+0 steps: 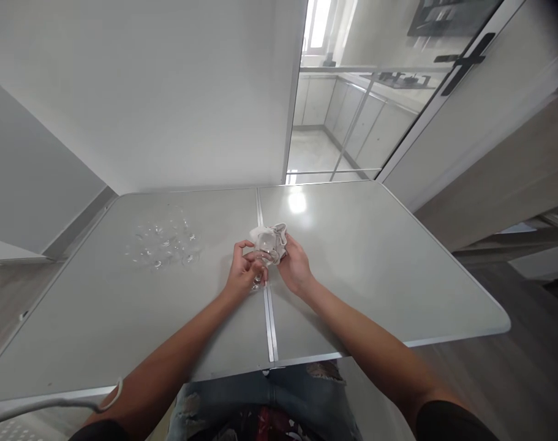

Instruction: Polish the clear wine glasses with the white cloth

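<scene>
Between the bare left hand (245, 264) and the bare right hand (296, 264), a clear stemmed glass (266, 241) with crumpled white cloth (281, 234) fills the gap. From there, the glossy pale-grey surface (389, 269) offers wide passage at three o'clock. A low, transparent, shiny cluster (163, 248) obstructs nine o'clock, the smooth white wall (191, 104) twelve, the bare forearms (361, 327) four and eight.

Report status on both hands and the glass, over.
Left hand gripping clear glass. Right hand holding pale cloth against it. Clear pieces on the table off left, apart from both hands.
</scene>
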A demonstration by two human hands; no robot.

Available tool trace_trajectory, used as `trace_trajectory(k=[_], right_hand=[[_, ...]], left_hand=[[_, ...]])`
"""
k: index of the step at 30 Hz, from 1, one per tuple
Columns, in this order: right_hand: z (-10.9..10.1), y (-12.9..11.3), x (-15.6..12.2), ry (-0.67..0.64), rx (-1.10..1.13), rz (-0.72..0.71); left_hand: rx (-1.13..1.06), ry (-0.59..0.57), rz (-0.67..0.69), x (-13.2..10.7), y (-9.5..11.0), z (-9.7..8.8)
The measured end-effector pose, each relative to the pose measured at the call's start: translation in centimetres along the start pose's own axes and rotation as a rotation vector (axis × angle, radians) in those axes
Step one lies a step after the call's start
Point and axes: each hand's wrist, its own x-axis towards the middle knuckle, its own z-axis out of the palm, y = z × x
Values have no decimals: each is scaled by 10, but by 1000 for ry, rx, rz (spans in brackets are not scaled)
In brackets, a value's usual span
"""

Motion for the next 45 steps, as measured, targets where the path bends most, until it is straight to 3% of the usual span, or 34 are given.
trace_trajectory(k=[3, 7, 11, 14, 16, 19, 23, 25, 28, 32, 39, 45], right_hand=[[-1, 5, -10, 37, -213, -108], [-11, 6, -19, -34, -730, -418], [-21, -2, -11, -260, -1060, -671], [-26, -10, -4, -508, -1202, -705], [-28, -12, -3, -512, -1205, -714], [-25, -10, -8, -295, -1042, -655], [-12, -2, -16, -59, -707, -409], [-6, 3, -14, -66, -592, -312], [-2, 9, -9, -170, -505, -195], [-4, 14, -3, -274, -488, -130], [-10, 16, -1, -229, -837, -238], [-12, 18, 4, -202, -629, -128]], left_hand=[[18, 133, -14, 1, 2, -1], [53, 193, 2, 0, 9, 1], [150, 257, 23, -4, 14, 5], [250, 315, 47, -7, 10, 5], [290, 309, 62, -9, 7, 4], [243, 256, 52, -9, 6, 4], [81, 184, 12, -3, 7, 3], [57, 185, 16, 1, 6, 1], [76, 274, 66, 5, 5, -4], [-7, 350, 61, 5, 4, -11], [-91, 200, -31, 2, 8, -5], [-98, 158, -67, -1, 11, -5]])
